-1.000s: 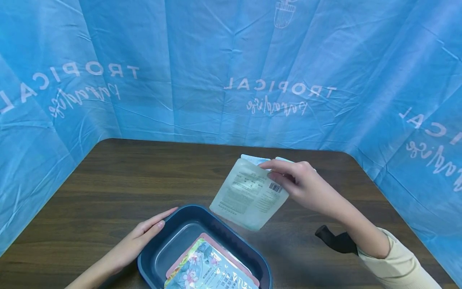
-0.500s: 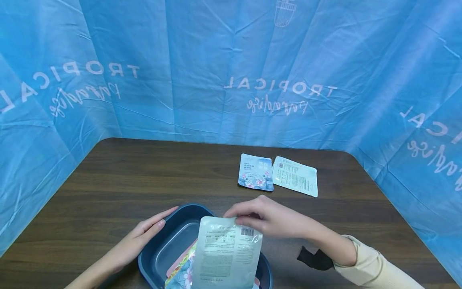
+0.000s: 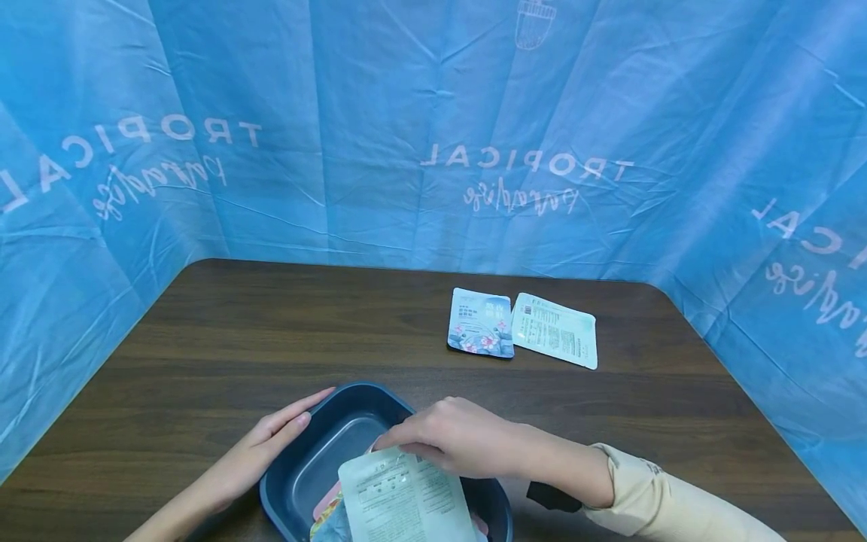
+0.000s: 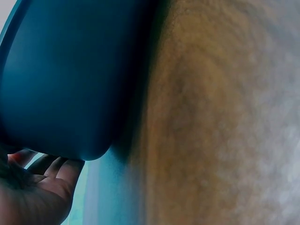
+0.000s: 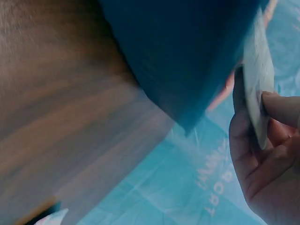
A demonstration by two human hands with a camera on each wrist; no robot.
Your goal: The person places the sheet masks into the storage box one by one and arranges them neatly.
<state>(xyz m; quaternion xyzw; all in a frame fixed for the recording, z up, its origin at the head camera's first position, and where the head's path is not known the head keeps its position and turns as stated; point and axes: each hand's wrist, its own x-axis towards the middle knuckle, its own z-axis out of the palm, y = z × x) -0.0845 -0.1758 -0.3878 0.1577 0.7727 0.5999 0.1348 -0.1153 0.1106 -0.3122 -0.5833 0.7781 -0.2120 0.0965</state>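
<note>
In the head view, a dark blue basin [image 3: 283, 482] stands at the table's front edge with a pink sachet [image 3: 328, 500] and a flowered sachet [image 3: 330, 525] inside, partly covered. My right hand [image 3: 447, 436] is over the basin and pinches a pale green sachet [image 3: 406, 497] by its upper edge, printed side up. The right wrist view shows the thumb on one face of this sachet [image 5: 258, 75] and fingers on the other. My left hand [image 3: 254, 455] rests against the basin's left outer wall, fingers extended; in the left wrist view the fingers touch the wall [image 4: 61, 84].
Two more sachets lie side by side toward the back of the brown table [image 3: 271, 324]: a blue flowered one [image 3: 481, 322] and a pale one [image 3: 555, 331] with printed text. Blue curtains [image 3: 379, 135] with white lettering enclose the table's back and sides.
My right hand has carried the pale green sachet from the right of the basin leftward and down over it, uncovering the two sachets at the back. My left hand has stayed put.
</note>
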